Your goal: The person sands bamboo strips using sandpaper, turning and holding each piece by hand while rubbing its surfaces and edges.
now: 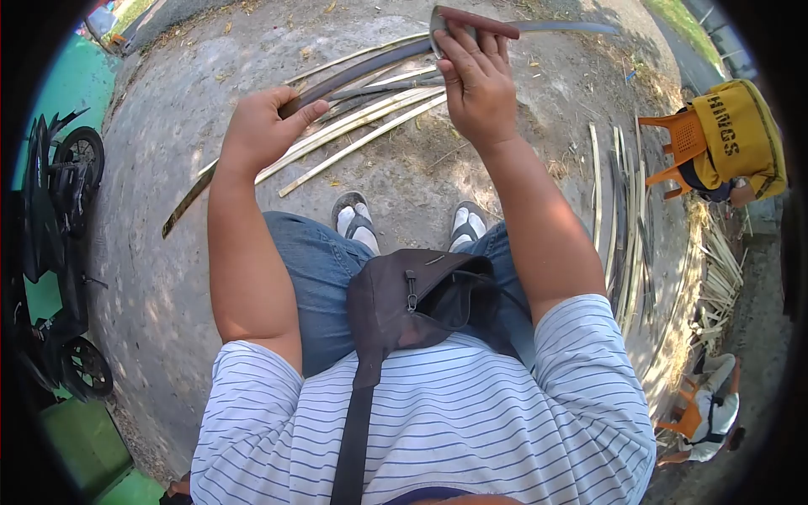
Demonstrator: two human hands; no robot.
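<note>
A long dark strip (366, 67) runs from lower left up to the top right, with a paler far end. My left hand (273, 126) is wrapped round its middle part, thumb along the top. At the top centre my right hand (478, 80) closes on a tool with a reddish-brown handle (480, 21) and a curved metal part (437, 32), which touches the strip. My fingers lie over the handle and the strip. Beneath the strip, several pale split strips (362, 118) lie on the ground (421, 177).
More strips (627, 219) lie on the right, beside an orange chair (683, 139) with a yellow bag (736, 139). A person (715, 412) sits at lower right. A motorcycle (63, 252) stands at left. A black bag (412, 303) hangs at my waist.
</note>
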